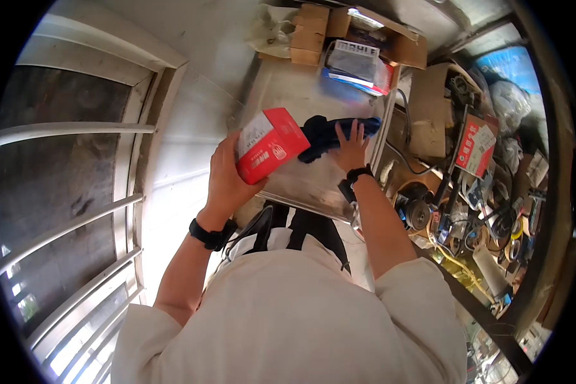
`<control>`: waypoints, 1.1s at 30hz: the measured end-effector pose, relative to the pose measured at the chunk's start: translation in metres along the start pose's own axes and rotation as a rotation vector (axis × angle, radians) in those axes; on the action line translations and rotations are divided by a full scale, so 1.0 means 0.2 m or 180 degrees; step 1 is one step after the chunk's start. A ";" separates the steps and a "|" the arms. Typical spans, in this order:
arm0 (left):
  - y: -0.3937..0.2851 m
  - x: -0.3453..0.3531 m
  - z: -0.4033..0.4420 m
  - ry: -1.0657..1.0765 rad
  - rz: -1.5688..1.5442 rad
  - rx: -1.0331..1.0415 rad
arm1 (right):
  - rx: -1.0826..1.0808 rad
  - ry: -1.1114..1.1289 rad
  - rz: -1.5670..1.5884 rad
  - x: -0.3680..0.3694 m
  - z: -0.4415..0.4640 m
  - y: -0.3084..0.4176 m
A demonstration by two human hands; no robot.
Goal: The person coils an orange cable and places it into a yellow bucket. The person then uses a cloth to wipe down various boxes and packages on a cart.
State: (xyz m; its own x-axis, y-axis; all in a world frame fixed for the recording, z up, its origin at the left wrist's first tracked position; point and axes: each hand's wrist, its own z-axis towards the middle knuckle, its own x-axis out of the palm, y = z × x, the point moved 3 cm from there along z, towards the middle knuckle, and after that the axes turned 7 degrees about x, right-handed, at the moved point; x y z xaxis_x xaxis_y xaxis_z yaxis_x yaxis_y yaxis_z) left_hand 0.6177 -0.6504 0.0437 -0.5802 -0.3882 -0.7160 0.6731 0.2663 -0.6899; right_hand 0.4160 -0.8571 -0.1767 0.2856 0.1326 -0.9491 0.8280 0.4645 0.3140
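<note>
My left hand (227,173) is closed around a red cardboard box (272,148) with white printing and a pale label side. The box is tilted and held above the left part of the worktop (281,96). To its right, a crumpled dark blue cloth (320,137) lies on the worktop. My right hand (351,148) rests on the right part of this cloth with its fingers spread. Both wrists wear black bands.
Open cardboard boxes (310,32) and a stack with a MAHLE box (355,61) stand at the far end. Cluttered shelves at right hold a red-and-white carton (475,146), tape rolls and cables. A barred window (70,131) is at left.
</note>
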 end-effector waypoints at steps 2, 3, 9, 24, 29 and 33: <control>0.02 -0.01 -0.01 0.0019 0.0326 0.0041 | -0.0733 0.0404 -0.0545 0.14 -0.03 -0.11; 0.03 -0.01 -0.02 -0.0005 0.0290 -0.0003 | -0.0630 0.0357 -0.0571 0.11 -0.04 -0.10; 0.10 0.00 -0.04 0.0001 0.0400 -0.0357 | 0.0797 0.0453 0.2853 -0.51 -0.05 0.25; -0.16 -0.21 0.04 0.0715 0.0461 0.1758 | -0.1192 0.1220 0.3812 -1.01 -0.16 0.77; -0.15 -0.25 -0.05 0.0592 -0.0089 0.1665 | 0.0113 0.1800 0.4317 -1.01 -0.19 0.74; 0.04 -0.21 -0.15 0.0276 -0.1690 0.0677 | 0.1067 0.2208 0.6794 -0.97 -0.24 0.74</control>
State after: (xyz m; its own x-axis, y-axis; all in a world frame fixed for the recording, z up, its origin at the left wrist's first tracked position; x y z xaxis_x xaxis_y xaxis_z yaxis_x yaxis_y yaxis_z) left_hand 0.6342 -0.6060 0.0650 -0.8931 -0.3440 -0.2899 0.3516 -0.1320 -0.9268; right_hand 0.4595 -0.7714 0.0521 0.4818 0.2937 0.8256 -0.3073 -0.8257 0.4730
